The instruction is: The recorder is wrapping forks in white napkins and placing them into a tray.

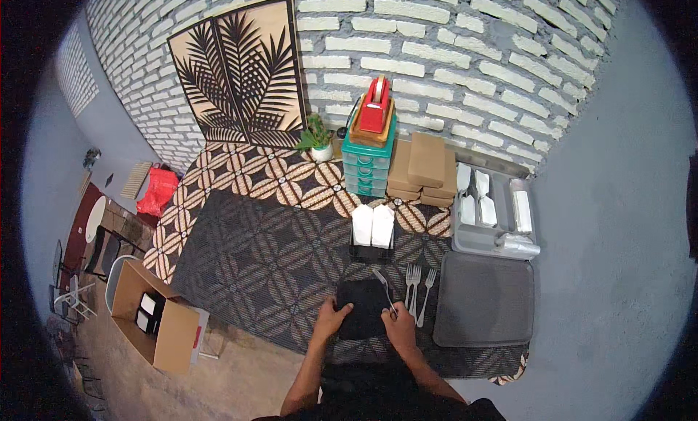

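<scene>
A black cloth [360, 309], roughly square, lies on the table in front of me. My left hand [332, 320] closes on its left edge, the thumb on top. At the cloth's right side my right hand [400, 328] is closed round a slim piece of silver cutlery [382, 281], its far end slanting up to the left over the cloth. Whether that piece is a knife or another kind I cannot make out. Just right of that hand lie silver forks [427, 298], tines pointing away from me. Beyond the cloth, a black holder [371, 254] carries white paper packets [373, 226].
A dark grey tray [486, 301] lies at the right. Behind it, a grey tray [458, 241] holds white packets and clear-wrapped bundles. Brown boxes [427, 159] and a green drawer unit [366, 161] with a red tape dispenser [374, 112] stand by the wall. An open carton [174, 334] is at the left.
</scene>
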The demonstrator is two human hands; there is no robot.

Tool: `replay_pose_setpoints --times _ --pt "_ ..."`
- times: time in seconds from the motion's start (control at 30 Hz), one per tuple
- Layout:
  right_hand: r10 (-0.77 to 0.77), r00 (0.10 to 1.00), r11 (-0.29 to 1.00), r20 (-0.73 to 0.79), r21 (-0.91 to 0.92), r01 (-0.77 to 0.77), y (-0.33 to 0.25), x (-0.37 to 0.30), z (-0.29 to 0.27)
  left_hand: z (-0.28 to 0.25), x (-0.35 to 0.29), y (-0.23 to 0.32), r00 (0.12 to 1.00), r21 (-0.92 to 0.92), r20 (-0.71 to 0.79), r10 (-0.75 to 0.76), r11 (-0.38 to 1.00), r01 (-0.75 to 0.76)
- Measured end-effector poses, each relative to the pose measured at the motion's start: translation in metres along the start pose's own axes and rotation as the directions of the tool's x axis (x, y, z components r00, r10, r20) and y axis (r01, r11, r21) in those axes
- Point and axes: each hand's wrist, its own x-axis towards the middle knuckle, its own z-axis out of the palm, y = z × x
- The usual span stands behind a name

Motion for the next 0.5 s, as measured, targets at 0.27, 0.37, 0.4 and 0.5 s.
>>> replay_pose_setpoints --times 0.27,0.37,0.4,0.5 --pt "-0.021 1.0 0.972 0.023 0.233 0.015 -0.008 -0.011 -0.023 0.0 -0.017 0.04 0.97 -0.475 0.091 0.227 0.866 -0.158" --pt "-0.053 0.998 0.999 0.047 0.016 0.052 0.011 -0.002 0.0 0.004 0.02 -0.047 0.889 0.029 -0.313 0.334 0.939 -0.342" --pt "-0.039 0.999 0.999 0.038 -0.011 0.04 0.018 0.001 0.001 0.009 0.019 -0.035 0.893 0.027 -0.294 0.341 0.937 -0.349" --pt "-0.069 0.997 0.997 -0.045 -0.02 0.068 0.015 0.003 0.002 0.009 0.01 -0.011 0.948 0.023 -0.29 0.128 0.992 -0.127"
